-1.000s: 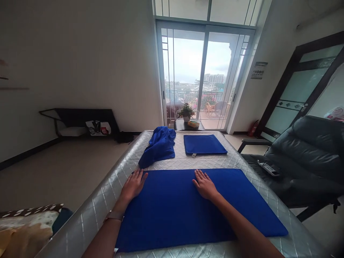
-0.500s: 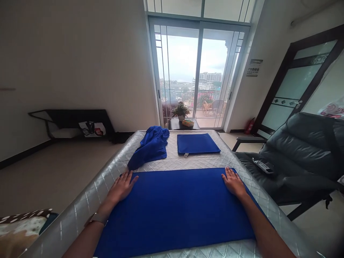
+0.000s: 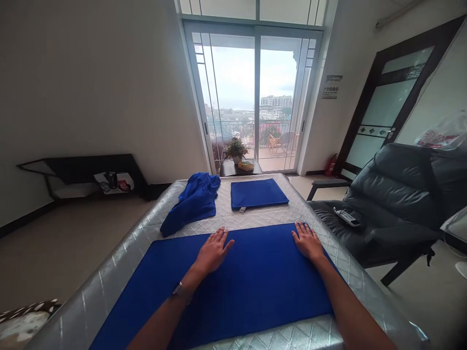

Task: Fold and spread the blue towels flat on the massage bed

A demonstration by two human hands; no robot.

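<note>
A blue cloth [image 3: 248,277] lies spread flat across the quilted mattress [image 3: 292,330]. My left hand [image 3: 214,250] is over the middle of its far edge, palm down with fingers stretched and thumb apart. At the cloth's far right corner, my right hand [image 3: 307,240] rests flat with its fingers spread. Neither hand grips anything. Beyond the cloth lies a neatly folded blue cloth [image 3: 259,193] with a small white tag at its near edge. Left of that sits a crumpled blue cloth [image 3: 197,201], its near end close to the spread cloth's far left corner.
A black recliner chair [image 3: 390,194] stands to the right with a white remote-like device [image 3: 348,217] on its seat. A small table [image 3: 226,168] with a potted plant [image 3: 236,148] is beyond the mattress, before the glass doors. At left is a low black rack [image 3: 98,167].
My left hand has moved right, from the far left corner of the cloth to the middle of its far edge. My right hand stays at the right corner. The view has turned slightly right.
</note>
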